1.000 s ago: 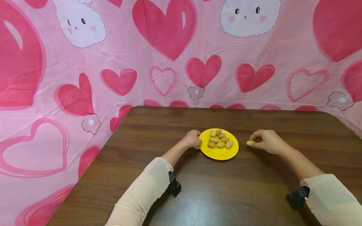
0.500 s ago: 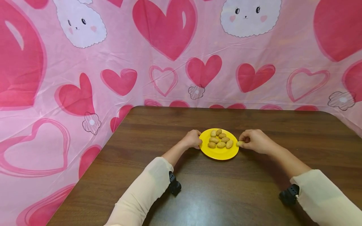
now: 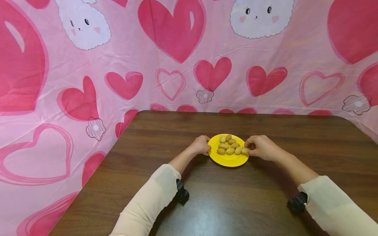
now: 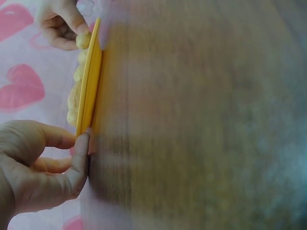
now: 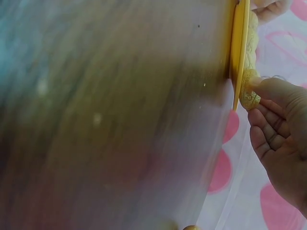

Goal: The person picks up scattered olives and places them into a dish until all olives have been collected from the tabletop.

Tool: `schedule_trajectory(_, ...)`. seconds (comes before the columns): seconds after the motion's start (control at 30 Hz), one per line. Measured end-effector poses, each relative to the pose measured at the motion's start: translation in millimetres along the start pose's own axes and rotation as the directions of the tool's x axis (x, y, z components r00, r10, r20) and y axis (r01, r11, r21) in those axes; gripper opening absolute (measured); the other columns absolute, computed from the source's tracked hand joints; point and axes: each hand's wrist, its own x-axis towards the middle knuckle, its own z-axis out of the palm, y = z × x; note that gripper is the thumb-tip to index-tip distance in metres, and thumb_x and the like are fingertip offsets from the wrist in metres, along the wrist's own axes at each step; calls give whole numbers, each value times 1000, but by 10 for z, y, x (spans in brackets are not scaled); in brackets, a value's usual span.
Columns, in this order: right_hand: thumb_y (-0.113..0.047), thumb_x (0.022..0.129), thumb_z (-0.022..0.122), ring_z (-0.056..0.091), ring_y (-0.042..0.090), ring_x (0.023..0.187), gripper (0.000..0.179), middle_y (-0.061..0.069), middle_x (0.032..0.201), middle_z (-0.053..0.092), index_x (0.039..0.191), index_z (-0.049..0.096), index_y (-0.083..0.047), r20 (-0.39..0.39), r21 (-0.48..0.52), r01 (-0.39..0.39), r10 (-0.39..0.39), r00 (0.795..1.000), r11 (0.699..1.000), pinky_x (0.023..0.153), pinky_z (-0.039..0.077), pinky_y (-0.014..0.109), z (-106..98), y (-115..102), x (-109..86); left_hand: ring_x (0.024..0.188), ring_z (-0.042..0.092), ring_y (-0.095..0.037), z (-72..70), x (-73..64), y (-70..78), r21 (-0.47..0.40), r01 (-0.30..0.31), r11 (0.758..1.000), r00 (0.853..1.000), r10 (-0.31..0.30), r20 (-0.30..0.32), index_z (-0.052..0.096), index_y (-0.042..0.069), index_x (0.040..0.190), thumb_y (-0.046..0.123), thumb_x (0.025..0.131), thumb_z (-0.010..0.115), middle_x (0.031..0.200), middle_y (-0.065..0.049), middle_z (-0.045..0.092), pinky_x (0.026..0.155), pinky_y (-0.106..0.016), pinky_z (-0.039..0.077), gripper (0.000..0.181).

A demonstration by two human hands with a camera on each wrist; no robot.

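A round yellow plate [image 3: 228, 161] rests on the table, carrying several knobbly tan ovals that look like peanuts in their shells [image 3: 222, 146]. At its left rim, my left hand [image 3: 201, 145] pinches the edge, with fingers above and below it in the left wrist view. My right hand [image 3: 264, 147] is at the opposite rim. Between its thumb and fingers it pinches one peanut [image 5: 249, 91], held over the right side of the plate beside the end of the front row. The plate's underside and the right hand's far fingers are partly hidden in the head view.
The brown wooden table [image 3: 189, 190] stretches around the plate on all sides. A pink cloth [image 3: 174, 49] with hearts hangs behind and to the left. At the bottom edge of the right wrist view, a small tan object [image 5: 191, 228] just shows.
My right hand has moved left with the peanut, from the table beside the plate to over its right rim. The left hand has stayed on the plate's edge.
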Motion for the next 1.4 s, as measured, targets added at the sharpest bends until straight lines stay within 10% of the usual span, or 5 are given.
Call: schedule_trajectory(1.4,-8,73,76,51,13,68,10,-2,76,60,80,69,-7,71,8,-8,8,997,1000,62,48,27,135,-137,213,71,63,-17,5,18,-1,-21,2,1000,1000,-2,3,50,-5,126,-5,85,55,96,-13,58,54,-22,54,42)
